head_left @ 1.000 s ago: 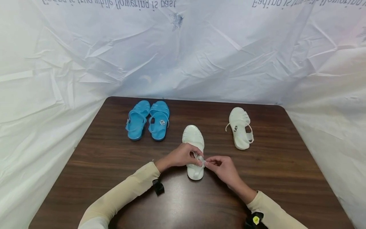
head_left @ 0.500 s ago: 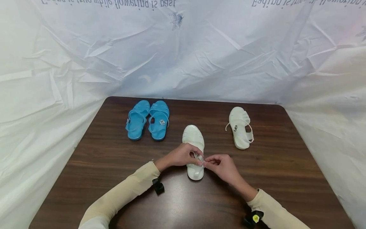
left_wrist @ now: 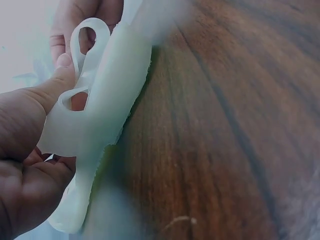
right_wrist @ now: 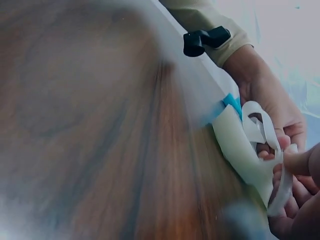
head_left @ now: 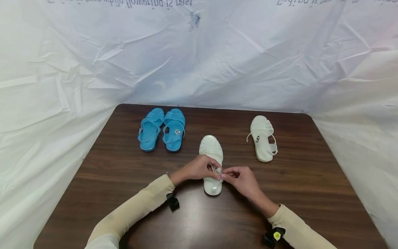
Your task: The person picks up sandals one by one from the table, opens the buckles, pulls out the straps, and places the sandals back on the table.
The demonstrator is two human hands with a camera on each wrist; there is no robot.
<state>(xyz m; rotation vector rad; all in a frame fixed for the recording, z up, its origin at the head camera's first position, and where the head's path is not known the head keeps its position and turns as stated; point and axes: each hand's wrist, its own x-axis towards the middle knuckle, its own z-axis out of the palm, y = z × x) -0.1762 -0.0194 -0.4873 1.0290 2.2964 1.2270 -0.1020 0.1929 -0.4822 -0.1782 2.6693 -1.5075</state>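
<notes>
A white sandal [head_left: 210, 146] lies on the brown table with its toe pointing away from me. My left hand [head_left: 200, 167] reaches over the sandal from the left, thumb and fingers pinching the strap around a small silver buckle [head_left: 218, 171]. On the right side my right hand [head_left: 244, 181] pinches the thin strap end close against that buckle. In the left wrist view the sandal's pale side [left_wrist: 112, 82] and looped straps show beside the left hand [left_wrist: 30, 150]. The right wrist view has the strap [right_wrist: 282, 187] between the right hand's fingers. Fingers partly hide how strap and buckle meet.
A pair of blue sandals [head_left: 161, 130] stands at the table's back left. Another white sandal [head_left: 262, 140], its side strap hanging loose, lies at the back right. Behind the wood-grain table [head_left: 298, 193] hangs a pale plastic sheet [head_left: 186, 62].
My right fingertips have shifted slightly left, closer to the buckle, and the buckle's tilt looks a little different. The left hand and the sandals stay nearly where they were.
</notes>
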